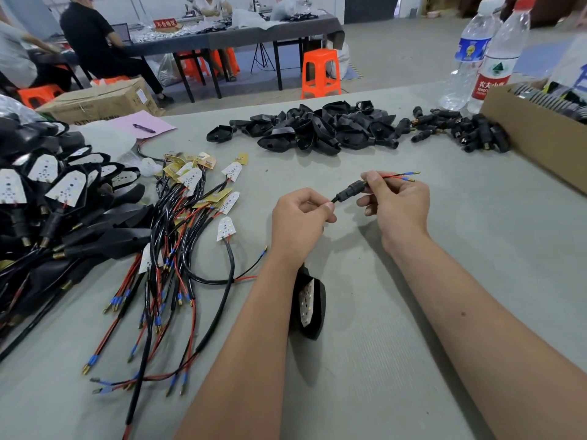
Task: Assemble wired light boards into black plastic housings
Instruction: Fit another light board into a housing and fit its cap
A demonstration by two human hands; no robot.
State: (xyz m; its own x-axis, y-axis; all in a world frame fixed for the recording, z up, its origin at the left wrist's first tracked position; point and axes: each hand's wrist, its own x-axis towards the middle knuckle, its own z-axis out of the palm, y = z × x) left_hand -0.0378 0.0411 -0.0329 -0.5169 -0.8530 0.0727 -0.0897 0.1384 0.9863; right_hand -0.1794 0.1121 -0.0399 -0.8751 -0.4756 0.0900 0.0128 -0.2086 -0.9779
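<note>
My left hand (pixel 300 217) pinches the black cable just below a black stem fitting (pixel 351 190). My right hand (pixel 397 201) grips that fitting, and red wires with blue and gold tips (pixel 403 176) stick out past its fingers. A black housing with a white light board inside (pixel 309 301) lies on the table under my left forearm. Loose wired light boards (pixel 190 223) sprawl at centre left. Empty black housings (pixel 317 128) are heaped at the back, with black stem fittings (pixel 460 131) to their right.
Finished assemblies (pixel 47 211) pile up at the far left. A cardboard box (pixel 533 134) and two water bottles (pixel 489 58) stand at the back right. Pink paper with a pen (pixel 144 128) lies back left. People sit at a far table; an orange stool (pixel 320 73) stands beyond.
</note>
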